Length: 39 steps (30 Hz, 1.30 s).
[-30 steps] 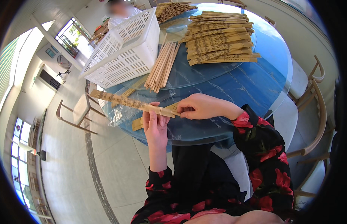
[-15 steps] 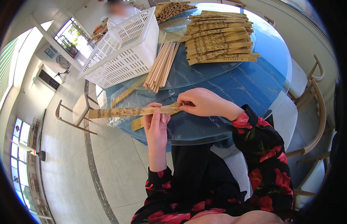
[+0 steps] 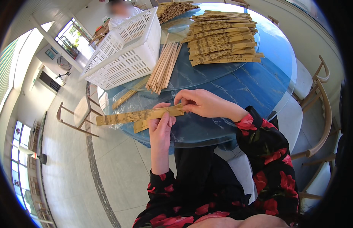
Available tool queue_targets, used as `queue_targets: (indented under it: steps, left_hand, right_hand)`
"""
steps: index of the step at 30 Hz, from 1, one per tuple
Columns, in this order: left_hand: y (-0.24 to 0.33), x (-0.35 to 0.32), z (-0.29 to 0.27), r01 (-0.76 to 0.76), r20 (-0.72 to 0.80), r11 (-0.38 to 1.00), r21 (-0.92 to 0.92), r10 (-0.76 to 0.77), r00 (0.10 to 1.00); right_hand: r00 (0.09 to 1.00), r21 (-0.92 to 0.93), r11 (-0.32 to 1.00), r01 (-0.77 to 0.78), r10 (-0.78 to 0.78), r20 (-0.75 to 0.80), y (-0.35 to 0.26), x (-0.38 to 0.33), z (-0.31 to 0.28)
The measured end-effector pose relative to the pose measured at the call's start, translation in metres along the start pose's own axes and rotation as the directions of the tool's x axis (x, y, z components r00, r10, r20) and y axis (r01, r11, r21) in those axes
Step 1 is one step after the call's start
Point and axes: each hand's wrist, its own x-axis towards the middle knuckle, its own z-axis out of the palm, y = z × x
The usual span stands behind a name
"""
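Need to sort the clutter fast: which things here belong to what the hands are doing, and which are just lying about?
In hand:
left hand and right hand, both holding one paper sleeve
loose chopsticks
stack of filled sleeves

Lying about:
white basket
spare sleeve on the table
chairs

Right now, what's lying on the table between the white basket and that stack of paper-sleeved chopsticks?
In the head view, a loose bundle of bare wooden chopsticks lies on the glass turntable, between the white plastic basket and the stack of sleeved chopsticks.
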Motion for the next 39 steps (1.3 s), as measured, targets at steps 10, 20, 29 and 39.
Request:
queue_targets:
  steps: [10,20,29,39]
  left_hand:
    - [0.003,0.004,0.004,0.067,0.068,0.982,-0.176,-0.056,0.996]
    - [0.006,0.0,0.003,0.095,0.084,0.979,-0.181,-0.081,0.993]
    - [-0.004,0.003,0.006,0.088,0.023,0.971,-0.224,-0.085,0.996]
    - [-0.009,0.009,0.003,0.004,-0.027,0.964,-0.265,-0.011,1.0]
  right_hand:
    - [0.994,0.286,0.953,-0.103,0.087,0.068,-0.003,-0.001,-0.005]
    - [0.989,0.396,0.908,-0.134,0.098,0.108,0.012,0.003,0.005]
    - [0.982,0.307,0.94,-0.147,0.176,-0.07,0.012,0.007,0.002]
    - [0.922,-0.841,0.536,0.079,-0.359,-0.142,0.034,0.051,-0.005]
